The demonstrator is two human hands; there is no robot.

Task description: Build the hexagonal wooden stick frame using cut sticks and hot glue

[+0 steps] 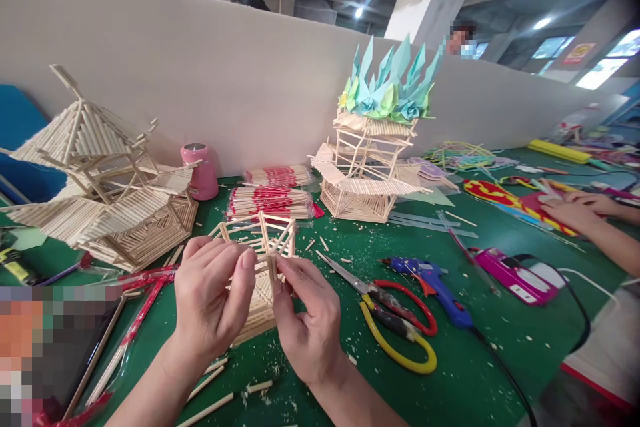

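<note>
My right hand [313, 320] pinches a short wooden stick [271, 268] upright between thumb and fingers. Beside it, my left hand [213, 293] is closed, its thumb pressed to the curled fingers. Whatever it holds, if anything, is hidden. Behind and below both hands stands a small frame built of wooden sticks [264, 230], partly covered by them. Several loose sticks [213, 408] and cut bits lie on the green table near my wrists. Scissors [395, 320] with one red and one yellow handle lie right of my right hand, next to a blue glue gun [433, 287].
Stick pavilions stand at the left [105, 193] and back, the latter topped with folded paper [390, 90]. Red-wrapped stick bundles [273, 201] and a pink device [201, 173] sit near the grey partition [225, 80]. At right are a magenta device [517, 275] and another person's hands [570, 210].
</note>
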